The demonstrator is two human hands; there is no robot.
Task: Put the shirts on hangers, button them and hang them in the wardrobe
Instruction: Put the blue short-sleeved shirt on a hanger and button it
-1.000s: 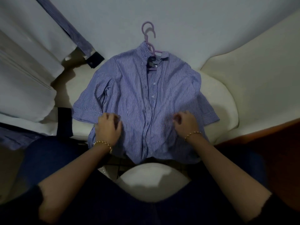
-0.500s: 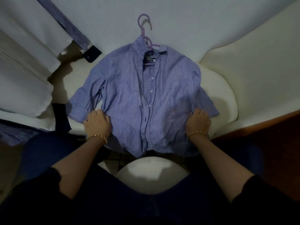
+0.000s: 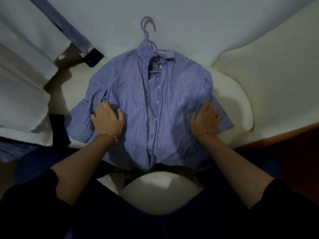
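Mostly buttoned striped shirt (image 3: 138, 100), lilac hanger (image 3: 149, 38) inside

The cream cushion (image 3: 233, 100) bears a striped shirt (image 3: 138, 104) on a hanger (image 3: 148, 30).
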